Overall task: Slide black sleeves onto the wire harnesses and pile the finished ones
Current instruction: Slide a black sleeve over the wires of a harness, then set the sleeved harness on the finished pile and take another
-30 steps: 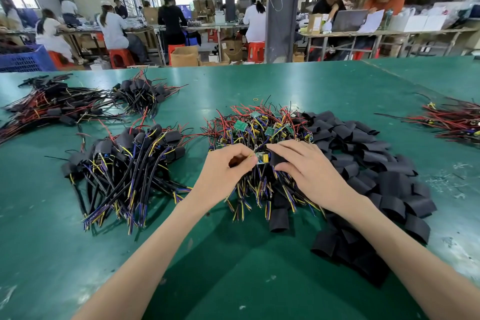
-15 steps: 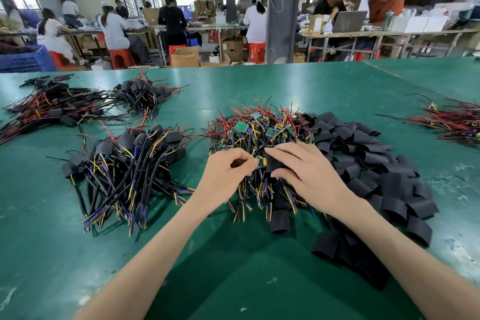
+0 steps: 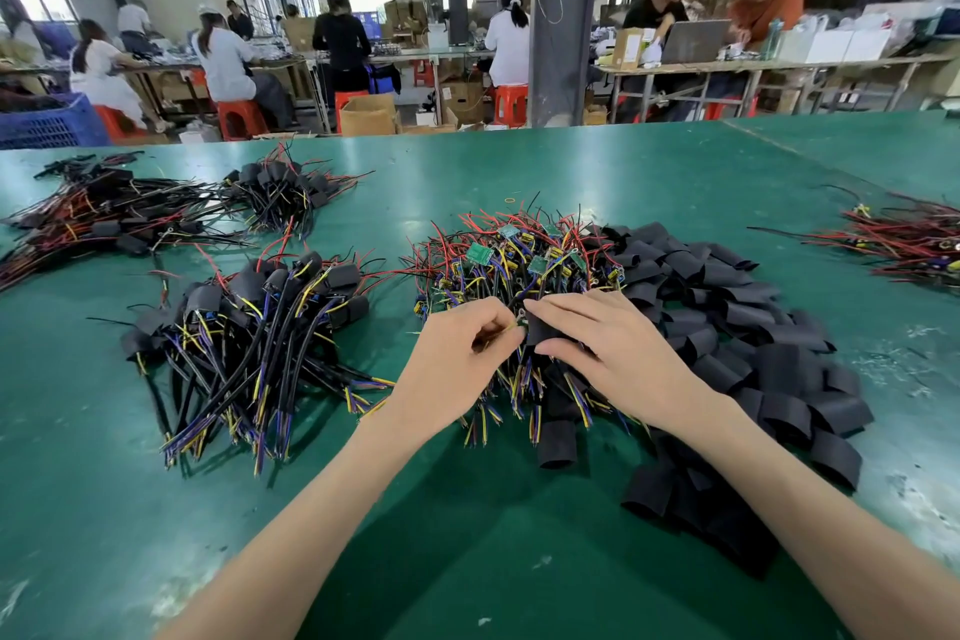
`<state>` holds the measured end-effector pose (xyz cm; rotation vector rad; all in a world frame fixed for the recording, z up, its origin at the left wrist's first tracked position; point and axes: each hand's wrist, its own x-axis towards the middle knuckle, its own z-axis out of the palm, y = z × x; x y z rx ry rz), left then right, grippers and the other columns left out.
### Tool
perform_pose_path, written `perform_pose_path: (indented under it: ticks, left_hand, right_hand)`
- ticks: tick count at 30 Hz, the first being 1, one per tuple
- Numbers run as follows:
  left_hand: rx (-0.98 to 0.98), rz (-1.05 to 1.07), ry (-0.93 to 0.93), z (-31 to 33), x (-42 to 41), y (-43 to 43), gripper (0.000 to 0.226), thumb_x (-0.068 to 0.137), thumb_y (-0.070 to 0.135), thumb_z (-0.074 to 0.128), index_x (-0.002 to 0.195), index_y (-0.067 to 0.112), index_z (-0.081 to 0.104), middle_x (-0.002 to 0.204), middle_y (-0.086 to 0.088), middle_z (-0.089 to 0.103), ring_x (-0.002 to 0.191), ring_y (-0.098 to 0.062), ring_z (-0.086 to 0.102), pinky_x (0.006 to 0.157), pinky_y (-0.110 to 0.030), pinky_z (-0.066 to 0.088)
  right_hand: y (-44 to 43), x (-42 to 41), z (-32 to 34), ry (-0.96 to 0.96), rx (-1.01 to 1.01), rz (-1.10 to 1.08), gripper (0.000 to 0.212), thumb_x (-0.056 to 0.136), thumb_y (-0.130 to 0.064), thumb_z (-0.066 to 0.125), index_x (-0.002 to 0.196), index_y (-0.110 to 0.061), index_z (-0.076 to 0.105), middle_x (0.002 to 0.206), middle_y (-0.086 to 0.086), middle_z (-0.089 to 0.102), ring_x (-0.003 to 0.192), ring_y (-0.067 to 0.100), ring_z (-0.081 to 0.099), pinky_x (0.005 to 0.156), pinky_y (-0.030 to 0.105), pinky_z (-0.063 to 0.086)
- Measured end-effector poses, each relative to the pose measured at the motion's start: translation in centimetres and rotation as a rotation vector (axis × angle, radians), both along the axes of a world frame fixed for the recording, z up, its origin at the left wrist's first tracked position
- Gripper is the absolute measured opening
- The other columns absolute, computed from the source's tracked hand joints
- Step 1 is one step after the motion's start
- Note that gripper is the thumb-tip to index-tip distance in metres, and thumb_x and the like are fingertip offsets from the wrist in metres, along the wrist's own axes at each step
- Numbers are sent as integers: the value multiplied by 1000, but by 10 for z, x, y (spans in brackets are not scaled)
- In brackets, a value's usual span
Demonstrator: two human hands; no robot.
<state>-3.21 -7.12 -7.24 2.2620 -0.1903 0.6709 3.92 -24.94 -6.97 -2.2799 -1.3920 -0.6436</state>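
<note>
1. Black sleeve (image 3: 540, 331) is pinched between the thumb and fingers of the right hand (image 3: 613, 348), above the near edge of the unsleeved harness pile (image 3: 519, 260).
2. The left hand (image 3: 457, 359) pinches a thin yellow wire end (image 3: 506, 327) just beside the sleeve's mouth; whether it has entered cannot be told.
3. Loose sleeves (image 3: 737, 327) are heaped to the right, touching that pile.
4. Finished harnesses (image 3: 260, 327) lie piled to the left on the green table (image 3: 519, 172).
5. Small green circuit boards (image 3: 480, 253) carry markings too small to read, as does the label on a cardboard box (image 3: 626, 48) on the far bench.
</note>
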Motion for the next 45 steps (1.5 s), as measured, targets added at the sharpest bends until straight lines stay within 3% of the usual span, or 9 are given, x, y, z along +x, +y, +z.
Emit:
perform_pose_path:
  ticks: [5, 24, 28, 30, 32, 34, 37, 40, 45]
  left_hand:
    - [133, -16, -62, -1, 1, 1, 12, 88, 9, 62, 79, 14, 56, 66, 14, 50, 62, -3, 45, 59, -15, 34]
    - [-108, 59, 74, 0, 4, 3, 8, 83, 8, 68, 76, 12, 67, 62, 11, 59, 55, -1, 44, 57, -11, 36]
    - [-92, 86, 49, 2, 3, 3, 9, 82, 7, 68, 74, 11, 65, 61, 8, 60, 54, -1, 45, 56, -11, 36]
    - [-26, 172, -39, 7, 3, 10, 12, 81, 7, 68, 73, 15, 64, 59, 12, 57, 54, 2, 46, 57, -10, 37]
    - [40, 305, -184, 17, 3, 24, 9, 82, 5, 65, 78, 13, 65, 65, 6, 61, 58, -5, 53, 64, -23, 45]
    - [61, 472, -343, 26, 2, 47, 11, 84, 5, 60, 94, 8, 64, 73, -3, 65, 61, -20, 56, 67, -33, 42]
    - [49, 704, -426, 34, -4, 87, 35, 90, 6, 49, 124, 8, 48, 72, -3, 59, 63, -23, 51, 66, -36, 37]
    - [169, 951, -243, 26, -9, 120, 32, 92, 7, 44, 124, 9, 47, 81, -20, 62, 83, -38, 53, 66, -41, 36]
    - [222, 1195, 141, 12, -13, 135, 33, 85, 10, 52, 117, 0, 53, 108, -36, 53, 109, -45, 43, 89, -48, 31]
  right_hand:
    - [1, 1, 0, 24, -8, 23, 40, 90, -27, 57, 125, -7, 60, 120, 4, 64, 97, 32, 61, 87, 45, 46]
    - [6, -1, -4, -8, 130, 40, 38, 82, -29, 66, 114, -10, 67, 113, 1, 67, 89, 29, 63, 82, 44, 49]
    - [7, -2, -5, 47, 129, 26, 43, 86, -34, 61, 122, -12, 62, 122, 0, 63, 104, 26, 60, 91, 41, 43]
    - [6, -1, -4, 81, 156, -19, 48, 88, -40, 56, 129, -15, 56, 132, -2, 56, 117, 20, 53, 99, 35, 36]
    - [3, 2, -1, 93, 190, -74, 48, 90, -41, 53, 131, -15, 53, 137, -2, 51, 123, 19, 47, 102, 35, 34]
    - [-1, 7, 1, 95, 235, -143, 43, 92, -34, 55, 130, -14, 53, 134, 2, 51, 123, 23, 48, 101, 41, 37]
    - [-9, 15, 3, 103, 280, -302, 37, 92, -22, 59, 127, -12, 55, 129, 5, 53, 118, 27, 49, 95, 41, 37]
    - [-14, 23, 4, 140, 267, -454, 35, 90, -17, 58, 124, -10, 56, 125, 9, 53, 114, 31, 50, 91, 43, 38]
    - [-23, 30, 4, 233, 120, -671, 33, 88, -12, 52, 121, -9, 56, 119, 13, 51, 110, 35, 47, 89, 46, 41]
